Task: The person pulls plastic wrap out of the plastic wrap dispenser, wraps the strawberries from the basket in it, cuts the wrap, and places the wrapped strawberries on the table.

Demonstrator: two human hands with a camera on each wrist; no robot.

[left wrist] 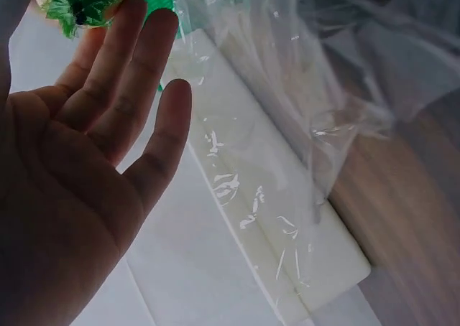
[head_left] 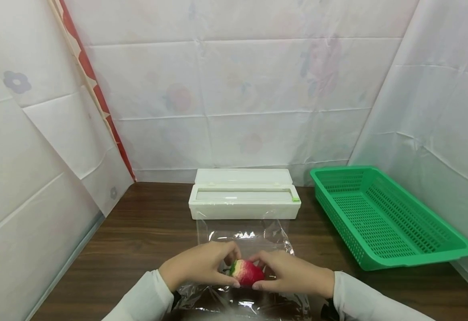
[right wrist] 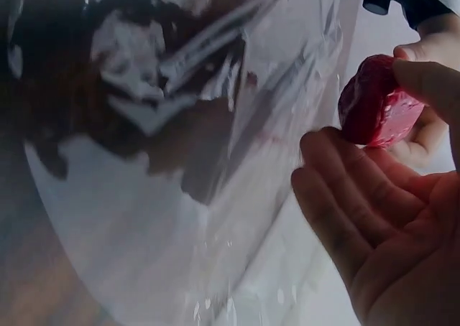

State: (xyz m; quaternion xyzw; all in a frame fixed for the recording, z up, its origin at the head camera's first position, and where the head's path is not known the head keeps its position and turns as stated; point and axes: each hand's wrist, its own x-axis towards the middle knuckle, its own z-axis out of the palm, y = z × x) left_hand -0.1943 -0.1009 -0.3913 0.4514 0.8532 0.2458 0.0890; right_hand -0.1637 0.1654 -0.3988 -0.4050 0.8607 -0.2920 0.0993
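A red fruit with a pale yellow shoulder and a green leafy top (head_left: 248, 273) is held between both hands over a sheet of clear plastic wrap (head_left: 246, 306). My left hand (head_left: 202, 264) pinches its leafy end between thumb and fingers. From the other side, the thumb and fingers of my right hand (head_left: 289, 273) hold the red end. The green leaves (left wrist: 77, 7) show at the left fingertips in the left wrist view. In the right wrist view the fruit's red, bumpy end (right wrist: 374, 103) sits between the right thumb and fingers.
Behind the hands stands a white wrap dispenser box (head_left: 244, 210) with its lid raised; the wrap stretches from it toward me. A green slotted basket (head_left: 414, 261) sits at the right. Pale patterned sheets (head_left: 234, 89) enclose the dark wooden table (head_left: 137, 232).
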